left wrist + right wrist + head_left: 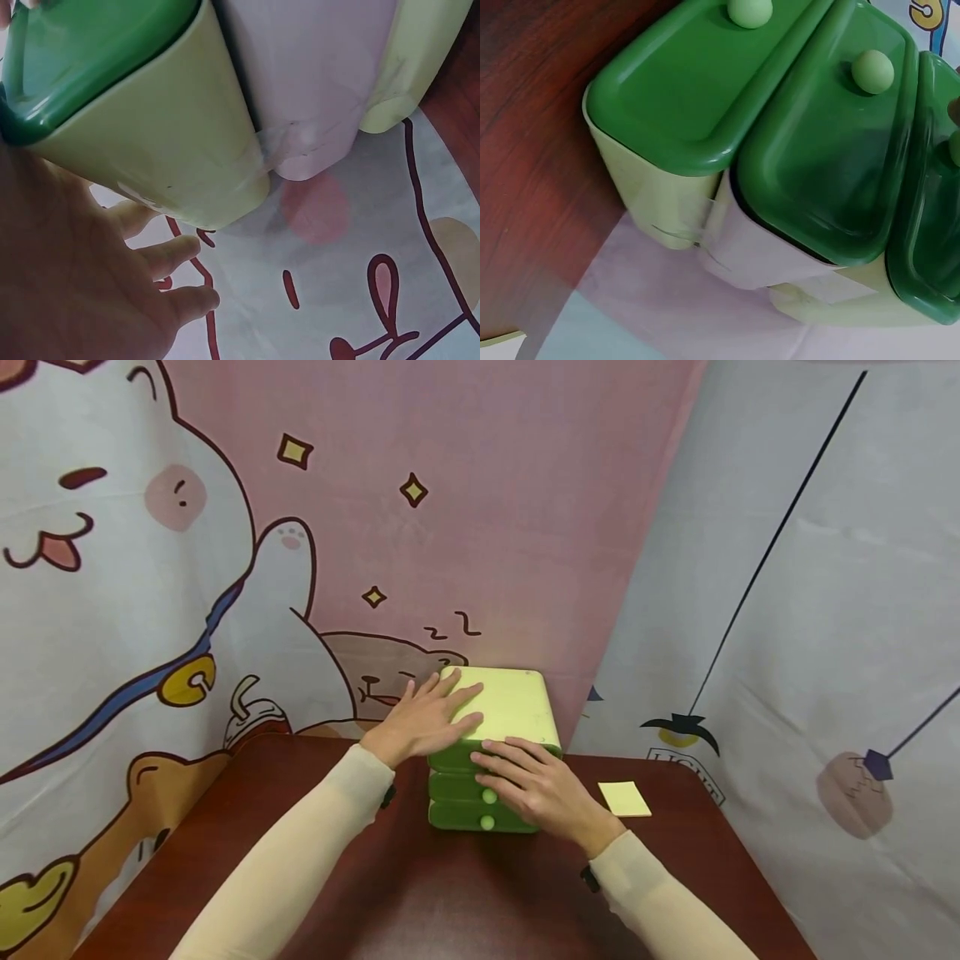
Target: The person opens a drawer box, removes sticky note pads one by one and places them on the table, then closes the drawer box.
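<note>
A small three-tier drawer box (513,706) stands at the back of the table, with green fronts, round pale-green knobs and pale yellow and pinkish casings. My left hand (420,718) lies with spread fingers over the left part of its yellow top; in the left wrist view the left hand (97,277) is beside the top casing. My right hand (543,789) is at the front, its fingers extended across the top green drawer front. In the right wrist view only fingertips (955,111) show, beside the top knob (955,148). The right thumb is hidden.
A yellow sticky note pad (625,799) lies on the dark red table (465,893), right of the box. Behind and at both sides hangs a cartoon-printed cloth (510,527), close to the back of the box.
</note>
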A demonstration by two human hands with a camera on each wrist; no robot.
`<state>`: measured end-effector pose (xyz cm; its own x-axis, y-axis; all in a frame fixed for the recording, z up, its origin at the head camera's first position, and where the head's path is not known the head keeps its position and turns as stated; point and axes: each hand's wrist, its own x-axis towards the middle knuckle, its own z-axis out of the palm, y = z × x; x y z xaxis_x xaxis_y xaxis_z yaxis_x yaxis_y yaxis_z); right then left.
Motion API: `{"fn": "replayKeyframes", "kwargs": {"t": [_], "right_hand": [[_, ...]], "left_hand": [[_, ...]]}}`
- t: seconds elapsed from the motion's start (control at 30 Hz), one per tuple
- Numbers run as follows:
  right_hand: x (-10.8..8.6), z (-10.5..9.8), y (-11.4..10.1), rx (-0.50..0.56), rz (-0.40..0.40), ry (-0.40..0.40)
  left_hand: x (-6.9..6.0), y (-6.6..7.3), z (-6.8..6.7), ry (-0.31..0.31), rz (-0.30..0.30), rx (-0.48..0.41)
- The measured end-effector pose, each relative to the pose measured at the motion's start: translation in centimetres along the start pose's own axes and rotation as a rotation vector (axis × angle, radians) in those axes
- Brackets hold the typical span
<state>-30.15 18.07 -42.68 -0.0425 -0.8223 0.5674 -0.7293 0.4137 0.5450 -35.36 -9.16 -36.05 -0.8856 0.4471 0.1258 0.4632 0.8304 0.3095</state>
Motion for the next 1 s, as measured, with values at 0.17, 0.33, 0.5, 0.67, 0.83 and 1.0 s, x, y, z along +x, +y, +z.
{"fn": "replayKeyframes", "kwargs": {"t": [0.17,0.33,0.5,0.67,0.83,1.0], "right_hand": [[-0.5,-0.1,-0.2,0.013,0.004,-0.006],[-1.0,-0.2,-0.7,0.014,0.001,0.005],[-1.4,-0.1,-1.3,0.009,-0.024,0.017],[-1.9,-0.1,-1.8,0.018,-0.045,0.006],[-2.2,0.1,-2.3,0.059,-0.044,-0.001],[-2.4,0.6,-2.7,0.082,-0.028,-0.009]], "left_hand": [[0.0,0.1,0.0,0.008,-0.003,0.0],[-0.1,0.2,0.0,0.009,-0.005,0.008],[-0.1,0.3,0.1,0.018,-0.008,0.028],[-0.1,0.3,0.2,0.029,-0.012,0.045],[-0.2,0.3,0.3,0.03,-0.016,0.046],[-0.2,0.3,0.4,0.035,-0.013,0.037]]}}
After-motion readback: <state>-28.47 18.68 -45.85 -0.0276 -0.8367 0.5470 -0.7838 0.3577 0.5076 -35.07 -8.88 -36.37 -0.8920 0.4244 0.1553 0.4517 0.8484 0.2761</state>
